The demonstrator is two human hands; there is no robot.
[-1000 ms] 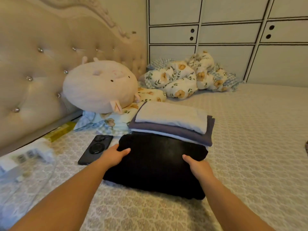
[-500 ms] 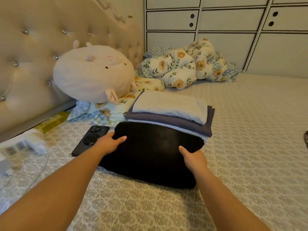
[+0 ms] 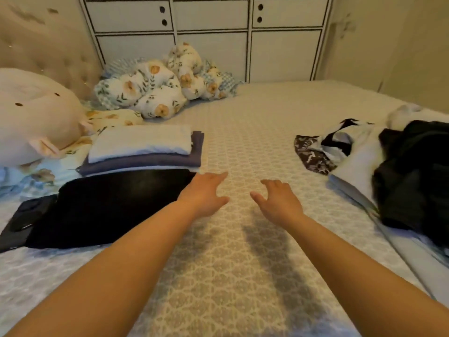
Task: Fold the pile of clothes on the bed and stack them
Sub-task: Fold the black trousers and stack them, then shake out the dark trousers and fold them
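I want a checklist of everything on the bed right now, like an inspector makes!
Surface: patterned bed cover, bare in the middle.
Job's things: folded black garment lies in front of a stack with a white piece on a purple piece; unfolded pile on the right.
Clutter: plush pig, floral bedding bundle, dark phone partly under the black garment.
Hands: left hand and right hand both open, holding nothing.
Cables: nothing seen.
Surroundings: tufted headboard, white cabinet doors.

Matt black cloth garment (image 3: 109,205), woven patterned bedspread (image 3: 243,276), tufted upholstered headboard (image 3: 48,52)
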